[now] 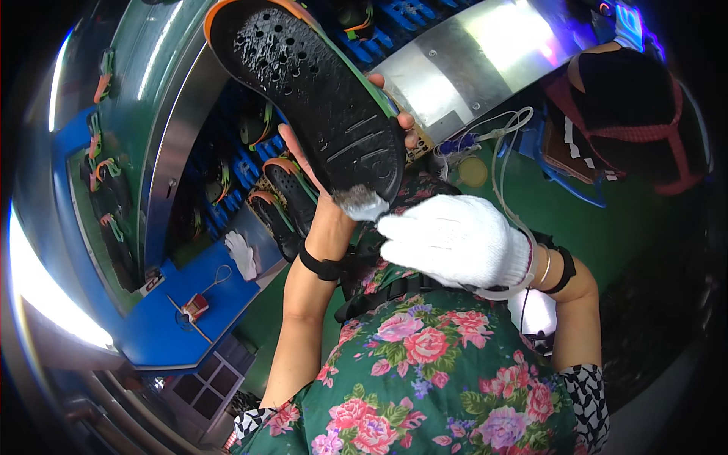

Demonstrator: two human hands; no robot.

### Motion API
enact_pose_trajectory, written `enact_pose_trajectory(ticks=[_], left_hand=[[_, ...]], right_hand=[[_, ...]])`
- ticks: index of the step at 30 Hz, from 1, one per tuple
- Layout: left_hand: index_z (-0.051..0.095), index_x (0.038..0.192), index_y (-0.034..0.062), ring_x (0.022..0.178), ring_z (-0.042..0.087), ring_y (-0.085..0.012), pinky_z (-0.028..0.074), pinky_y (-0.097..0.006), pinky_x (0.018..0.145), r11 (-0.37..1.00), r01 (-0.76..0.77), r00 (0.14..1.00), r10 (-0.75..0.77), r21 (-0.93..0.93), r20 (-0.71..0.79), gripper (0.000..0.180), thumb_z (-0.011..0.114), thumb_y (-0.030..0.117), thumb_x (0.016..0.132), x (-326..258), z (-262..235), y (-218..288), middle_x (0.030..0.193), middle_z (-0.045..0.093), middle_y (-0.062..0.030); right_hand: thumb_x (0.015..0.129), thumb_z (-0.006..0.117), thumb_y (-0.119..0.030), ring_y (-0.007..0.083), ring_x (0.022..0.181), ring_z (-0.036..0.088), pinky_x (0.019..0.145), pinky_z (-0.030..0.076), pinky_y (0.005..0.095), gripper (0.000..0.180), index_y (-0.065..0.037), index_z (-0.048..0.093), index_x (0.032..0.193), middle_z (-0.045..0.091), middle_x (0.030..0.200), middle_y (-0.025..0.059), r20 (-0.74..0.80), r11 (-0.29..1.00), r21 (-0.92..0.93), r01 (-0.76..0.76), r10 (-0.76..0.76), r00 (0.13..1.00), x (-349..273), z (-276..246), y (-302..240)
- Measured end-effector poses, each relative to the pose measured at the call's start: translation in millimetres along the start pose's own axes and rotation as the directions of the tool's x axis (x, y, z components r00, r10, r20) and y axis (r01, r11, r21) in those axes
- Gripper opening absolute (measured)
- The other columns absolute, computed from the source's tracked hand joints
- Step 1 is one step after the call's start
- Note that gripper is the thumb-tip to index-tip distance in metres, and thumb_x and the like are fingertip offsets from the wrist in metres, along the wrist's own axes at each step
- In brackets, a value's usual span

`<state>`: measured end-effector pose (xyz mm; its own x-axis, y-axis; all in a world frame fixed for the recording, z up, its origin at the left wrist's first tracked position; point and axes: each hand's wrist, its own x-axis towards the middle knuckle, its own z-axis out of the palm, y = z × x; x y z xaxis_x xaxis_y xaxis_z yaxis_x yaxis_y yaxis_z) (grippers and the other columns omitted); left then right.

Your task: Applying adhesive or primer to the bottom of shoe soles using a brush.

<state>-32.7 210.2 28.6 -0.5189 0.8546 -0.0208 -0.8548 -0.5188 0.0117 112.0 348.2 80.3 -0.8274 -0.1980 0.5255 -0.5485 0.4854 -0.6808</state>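
Note:
My left hand [302, 161] is bare and holds a black shoe sole [326, 106] with an orange and green edge, thumb on its near left side and fingertips round its right side. The sole is tilted, its inner face toward me; the far, holed end shines wet. My right hand [459, 241], in a white knitted glove, is closed on a small flat brush [362, 203]. The brush's grey bristles touch the near end of the sole. Its handle is mostly hidden in the glove.
More soles [287, 189] stand beside my left forearm, and others line a green conveyor [117, 227] at left. A blue table [171, 330] carries a red cup [196, 305] and a white glove [241, 255]. A metal panel [447, 76] lies beyond; a pale cord [497, 174] loops at right.

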Motion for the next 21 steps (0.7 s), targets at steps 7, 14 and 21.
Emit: enact_pose_trajectory(ticks=[7, 14, 21], left_hand=[[0.029, 0.152, -0.0012, 0.109, 0.058, -0.0419, 0.048, -0.048, 0.097, 0.997, 0.075, 0.997, -0.075, -0.020, 0.005, 0.130, 0.054, 0.095, 0.069, -12.7, -9.3, 10.1, 0.122, 0.055, -0.0367], [0.032, 0.153, -0.0039, 0.109, 0.061, -0.0465, 0.057, -0.050, 0.089, 0.965, 0.105, 0.994, -0.102, 0.242, -0.025, 0.118, 0.047, 0.087, 0.079, -20.7, -22.7, 18.0, 0.132, 0.053, -0.0353], [0.033, 0.155, 0.0020, 0.126, 0.053, -0.0550, 0.046, -0.064, 0.104, 0.965, 0.244, 0.914, -0.196, 0.096, -0.354, 0.097, 0.061, 0.062, 0.084, -24.1, -12.9, 24.7, 0.151, 0.042, -0.0311]], right_hand=[[0.079, 0.080, -0.007, 0.0244, 0.082, 0.069, 0.068, 0.056, 0.0337, 0.027, -0.008, 0.077, 0.106, 0.075, 0.104, 0.0095, -0.068, 0.979, 0.148, -0.140, 0.151, 0.986, 7.7, -8.8, 10.6], [0.078, 0.083, -0.008, 0.0201, 0.081, 0.070, 0.071, 0.056, 0.0322, 0.018, -0.009, 0.079, 0.095, 0.077, 0.096, 0.0050, 0.057, 0.835, 0.484, -0.263, 0.269, 0.961, 9.8, -12.1, 4.0], [0.076, 0.078, -0.010, 0.0266, 0.087, 0.071, 0.065, 0.058, 0.0344, 0.037, -0.008, 0.074, 0.112, 0.074, 0.105, 0.0121, 0.062, 0.998, 0.041, -0.044, 0.041, 0.997, -2.5, -4.8, 4.9]])
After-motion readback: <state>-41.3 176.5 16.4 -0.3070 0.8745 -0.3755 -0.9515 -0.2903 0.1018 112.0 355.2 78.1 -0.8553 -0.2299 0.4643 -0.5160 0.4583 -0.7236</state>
